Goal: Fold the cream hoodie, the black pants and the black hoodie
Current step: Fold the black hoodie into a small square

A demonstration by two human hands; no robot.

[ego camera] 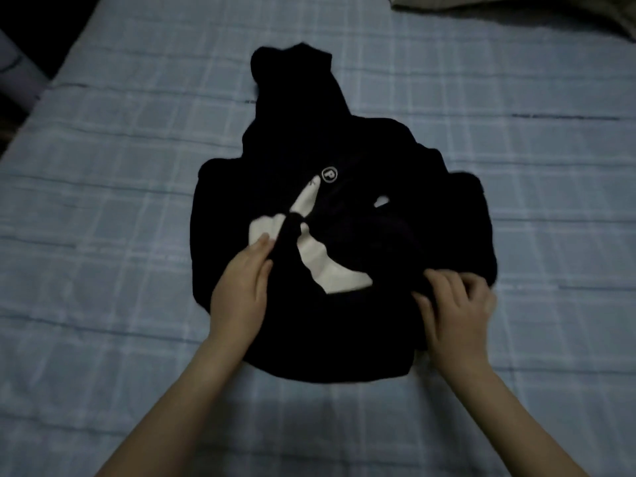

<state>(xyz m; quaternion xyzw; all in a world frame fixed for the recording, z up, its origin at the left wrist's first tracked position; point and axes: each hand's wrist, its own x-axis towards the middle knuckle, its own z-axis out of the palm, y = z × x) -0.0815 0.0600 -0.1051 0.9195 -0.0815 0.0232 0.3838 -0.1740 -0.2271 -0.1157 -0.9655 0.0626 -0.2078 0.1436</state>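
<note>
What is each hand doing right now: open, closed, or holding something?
Left hand: open, fingers flat on the black hoodie.
Right hand: closed, fingers curled round the hoodie's fabric.

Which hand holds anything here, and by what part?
Right hand grips the black hoodie at a bunched fold near its right edge; left hand only presses it.

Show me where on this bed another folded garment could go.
Bare sheet lies wide to the left of the black hoodie, and right of it, nearer than the beige cloth. The middle is crowded: left hand and right hand are on the hoodie.
</note>
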